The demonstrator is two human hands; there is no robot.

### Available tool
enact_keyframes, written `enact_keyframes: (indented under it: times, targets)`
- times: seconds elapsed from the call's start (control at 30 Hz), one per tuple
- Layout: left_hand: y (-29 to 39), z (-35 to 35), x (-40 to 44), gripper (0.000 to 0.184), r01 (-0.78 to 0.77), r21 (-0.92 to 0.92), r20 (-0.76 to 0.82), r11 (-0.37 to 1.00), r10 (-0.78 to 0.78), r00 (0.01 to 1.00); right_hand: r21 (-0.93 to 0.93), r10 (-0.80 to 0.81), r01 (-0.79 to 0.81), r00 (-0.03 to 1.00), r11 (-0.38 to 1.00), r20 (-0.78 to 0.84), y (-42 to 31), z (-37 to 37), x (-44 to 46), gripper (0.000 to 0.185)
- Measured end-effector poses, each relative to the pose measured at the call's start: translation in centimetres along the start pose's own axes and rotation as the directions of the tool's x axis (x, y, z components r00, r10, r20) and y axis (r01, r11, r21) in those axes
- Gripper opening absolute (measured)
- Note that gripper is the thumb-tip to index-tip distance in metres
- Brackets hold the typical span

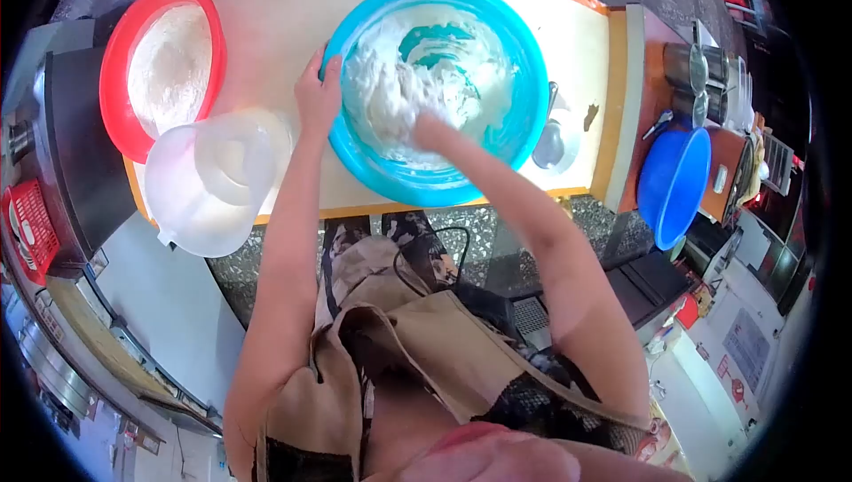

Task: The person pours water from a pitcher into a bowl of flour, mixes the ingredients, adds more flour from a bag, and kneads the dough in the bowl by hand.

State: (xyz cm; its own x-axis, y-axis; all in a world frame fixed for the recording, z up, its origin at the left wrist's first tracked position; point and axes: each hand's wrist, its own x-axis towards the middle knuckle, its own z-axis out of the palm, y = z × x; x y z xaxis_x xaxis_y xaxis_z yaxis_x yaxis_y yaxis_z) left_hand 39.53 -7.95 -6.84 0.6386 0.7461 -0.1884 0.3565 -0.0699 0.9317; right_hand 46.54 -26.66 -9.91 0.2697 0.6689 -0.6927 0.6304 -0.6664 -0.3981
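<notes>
The white, sticky dough (390, 82) lies inside the turquoise basin (531, 65), smeared over its floor and up its walls, with the thickest mass toward the basin's left side. The basin sits on a pale table (284, 25) with an orange edge.

To the left of the basin, apart from it, a red basin (114, 82) holds a pale, floury powder (173, 69). Nearer the person on that same side of the basin, a translucent plastic pitcher (200, 202) juts over the table's near edge. Just beside the basin's right wall lies a metal ladle (549, 145). Farther right of the basin, beyond the table's end, are a deep blue basin (679, 185) and some metal pots (688, 69).

The left forearm rises between the pitcher and the turquoise basin; the right forearm slants over the basin's near rim and hides part of it. The left hand (321, 91) clasps the basin's left rim, its fingers close to the wall. The right hand (435, 134) reaches down into the dough near the basin's middle, the wrist angled leftward; its fingers are blurred and partly buried, so whether they are spread or pressed together cannot be told.
</notes>
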Motion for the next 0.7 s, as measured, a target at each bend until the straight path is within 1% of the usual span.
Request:
enact_keyframes:
  times: [0.03, 0.07, 0.1, 0.13, 0.2, 0.23, 0.3, 0.33, 0.37, 0.4, 0.43, 0.47, 0.5, 0.53, 0.57, 0.6, 0.63, 0.67, 0.7]
  targets:
    - [0.1, -0.1, 0.0, 0.038, 0.006, 0.001, 0.003, 1.0, -0.006, 1.0, -0.096, 0.101, -0.098, 0.995, 0.991, 0.024, -0.1, 2.5, -1.1, 0.062]
    - [0.2, -0.1, 0.2, 0.038, -0.027, 0.021, 0.014, 0.999, 0.027, 1.0, 0.069, 0.158, -0.162, 0.986, 0.984, 0.05, 2.4, 7.5, 0.1, 0.058]
    - [0.3, 0.1, 0.6, 0.038, -0.062, 0.039, 0.025, 0.997, 0.061, 0.998, 0.228, 0.212, -0.225, 0.974, 0.947, 0.083, 4.7, 11.3, 1.3, 0.053]
    - [0.3, 0.4, 1.2, 0.038, -0.061, 0.034, 0.022, 0.998, 0.06, 0.998, 0.222, 0.213, -0.226, 0.974, 0.948, 0.082, 5.0, 11.0, 1.9, 0.053]
    - [0.5, 0.4, 2.4, 0.038, -0.059, 0.143, 0.129, 0.988, 0.04, 0.991, 0.36, 0.244, -0.18, 0.959, 0.915, -0.142, 4.4, 10.3, 4.0, 0.046]
    - [1.1, 0.7, 3.4, 0.038, -0.056, 0.138, 0.121, 0.989, 0.039, 0.992, 0.422, 0.265, -0.143, 0.932, 0.895, -0.246, 3.5, 9.8, 4.6, 0.043]
    - [2.4, 1.6, 6.2, 0.037, -0.193, 0.177, 0.32, 0.965, 0.129, 0.939, 0.531, 0.321, -0.047, 0.841, 0.846, -0.436, 1.6, 8.9, 4.6, 0.037]
    - [2.8, 1.9, 6.5, 0.037, -0.195, 0.174, 0.315, 0.965, 0.133, 0.94, 0.575, 0.354, 0.014, 0.776, 0.818, -0.522, 0.9, 8.0, 4.2, 0.035]
    - [3.4, 2.1, 7.1, 0.036, -0.243, 0.313, 0.321, 0.918, 0.139, 0.937, 0.571, 0.349, 0.023, 0.771, 0.821, -0.533, 0.1, 5.3, 3.1, 0.035]
    - [3.9, 2.2, 7.3, 0.035, -0.283, 0.445, 0.326, 0.85, 0.14, 0.935, 0.369, 0.191, -0.09, 0.95, 0.925, -0.247, -0.8, 1.3, 1.1, 0.037]
    - [3.4, 1.9, 6.7, 0.035, -0.283, 0.444, 0.328, 0.85, 0.139, 0.934, 0.126, 0.101, -0.116, 0.988, 0.985, 0.119, -1.1, -1.3, -1.0, 0.039]
    - [2.1, 1.3, 5.3, 0.034, -0.228, 0.391, 0.251, 0.892, 0.136, 0.958, 0.295, 0.11, -0.148, 0.984, 0.944, 0.142, -0.5, -2.0, -2.4, 0.037]
    - [1.2, 0.8, 3.6, 0.034, -0.179, 0.334, 0.17, 0.925, 0.127, 0.977, 0.233, 0.027, -0.053, 0.993, 0.971, 0.116, 0.0, -2.7, -3.4, 0.049]
    - [1.0, 0.1, 1.0, 0.034, -0.021, 0.204, 0.084, 0.979, 0.004, 0.996, 0.339, 0.094, -0.096, 0.995, 0.936, 0.023, 0.5, -3.7, -4.2, 0.056]
    - [0.9, -0.6, -2.0, 0.035, 0.129, 0.056, 0.016, 0.99, -0.13, 0.991, 0.616, 0.049, 0.096, 0.976, 0.782, -0.214, 2.7, -3.3, -3.9, 0.06]
    - [-0.1, -0.7, -4.6, 0.036, 0.14, 0.033, -0.058, 0.99, -0.138, 0.989, 0.566, 0.16, 0.024, 0.949, 0.824, -0.273, 2.1, -5.7, -3.9, 0.061]
    - [-0.8, -0.4, -6.3, 0.038, 0.154, 0.009, -0.136, 0.988, -0.152, 0.979, 0.632, 0.249, 0.04, 0.899, 0.774, -0.36, 3.2, -6.0, -2.0, 0.058]
    - [-1.0, -0.5, -7.2, 0.038, 0.165, 0.013, -0.145, 0.986, -0.161, 0.976, 0.697, 0.342, 0.063, 0.837, 0.715, -0.427, 4.6, -5.7, 0.7, 0.056]
    - [-1.1, -0.6, -7.4, 0.038, 0.165, 0.012, -0.139, 0.986, -0.162, 0.977, 0.354, 0.113, 0.164, 0.756, 0.921, -0.645, 6.8, -5.6, 4.0, 0.048]
